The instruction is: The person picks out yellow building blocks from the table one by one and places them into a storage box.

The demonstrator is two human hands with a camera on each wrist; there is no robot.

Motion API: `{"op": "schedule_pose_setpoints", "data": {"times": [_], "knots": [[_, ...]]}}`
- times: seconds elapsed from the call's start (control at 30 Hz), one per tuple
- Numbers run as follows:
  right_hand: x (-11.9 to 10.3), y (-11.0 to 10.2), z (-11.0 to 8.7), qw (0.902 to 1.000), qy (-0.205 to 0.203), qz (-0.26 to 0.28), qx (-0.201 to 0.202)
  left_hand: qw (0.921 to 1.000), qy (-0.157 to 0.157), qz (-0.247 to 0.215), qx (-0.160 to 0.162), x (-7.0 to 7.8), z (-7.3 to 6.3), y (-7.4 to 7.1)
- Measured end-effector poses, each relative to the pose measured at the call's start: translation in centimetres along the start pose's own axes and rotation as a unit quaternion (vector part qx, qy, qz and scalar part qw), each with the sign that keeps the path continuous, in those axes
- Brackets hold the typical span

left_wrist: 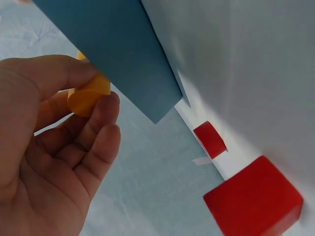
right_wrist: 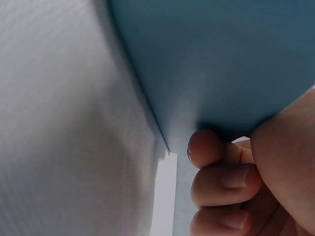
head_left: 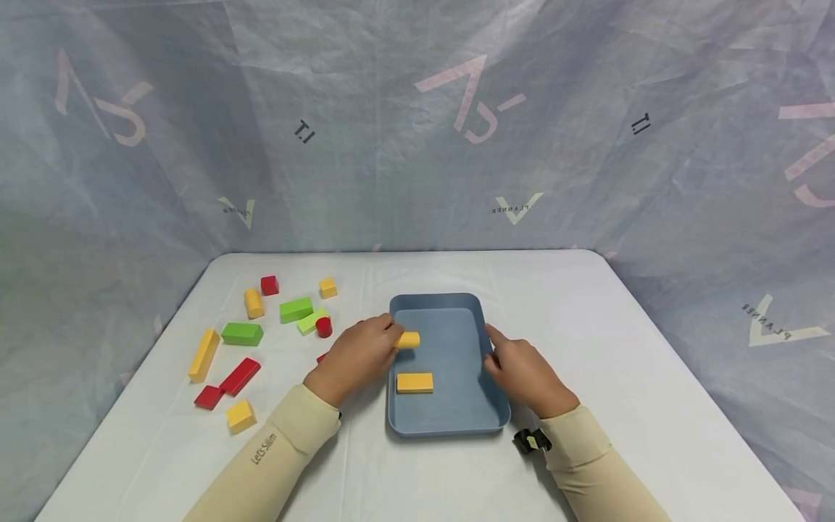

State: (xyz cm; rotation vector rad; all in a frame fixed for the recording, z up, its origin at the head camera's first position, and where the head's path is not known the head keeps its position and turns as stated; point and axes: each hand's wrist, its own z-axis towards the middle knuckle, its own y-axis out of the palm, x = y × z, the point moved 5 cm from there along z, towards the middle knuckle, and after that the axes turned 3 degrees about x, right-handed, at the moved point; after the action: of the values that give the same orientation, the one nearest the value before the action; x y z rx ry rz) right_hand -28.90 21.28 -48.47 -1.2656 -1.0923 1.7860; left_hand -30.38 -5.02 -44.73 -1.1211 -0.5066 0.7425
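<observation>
My left hand (head_left: pixel 360 354) holds a yellow cylinder block (head_left: pixel 409 340) over the left rim of a blue-grey tray (head_left: pixel 457 370). In the left wrist view the thumb and fingers pinch this cylinder (left_wrist: pixel 89 98) next to the tray's outer wall (left_wrist: pixel 118 54). A yellow rectangular block (head_left: pixel 414 383) lies inside the tray at its near left. At the right rim, my right hand (head_left: pixel 527 373) grips the tray's edge. The right wrist view shows the thumb at the rim and the other fingers (right_wrist: pixel 224 184) curled beside the outer wall (right_wrist: pixel 211 64).
Left of the tray, several loose blocks lie on the white table (head_left: pixel 626 377): green blocks (head_left: pixel 242 334), red blocks (head_left: pixel 240 376), a red cylinder (head_left: pixel 324 328), yellow blocks (head_left: pixel 241 417) and another yellow cylinder (head_left: pixel 254 303). One red block is mostly hidden behind the left hand. A grey curtain (head_left: pixel 404 159) hangs behind.
</observation>
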Motion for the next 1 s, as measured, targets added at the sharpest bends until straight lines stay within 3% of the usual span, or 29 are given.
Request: {"op": "schedule_pose_setpoints", "data": {"times": [0.2,0.47,1.0], "knots": [[0.1,0.0,0.0,1.0000,0.001,0.000,0.001,0.9999,0.011,0.012,0.003,0.6,0.0,0.3],[0.0,0.0,0.0,1.0000,-0.003,0.003,0.002,0.9965,0.047,0.057,0.040,1.2,-0.1,0.4],[-0.1,-0.1,0.0,1.0000,-0.005,0.003,0.004,0.9955,0.058,0.067,0.033,1.8,-0.3,0.7]]}}
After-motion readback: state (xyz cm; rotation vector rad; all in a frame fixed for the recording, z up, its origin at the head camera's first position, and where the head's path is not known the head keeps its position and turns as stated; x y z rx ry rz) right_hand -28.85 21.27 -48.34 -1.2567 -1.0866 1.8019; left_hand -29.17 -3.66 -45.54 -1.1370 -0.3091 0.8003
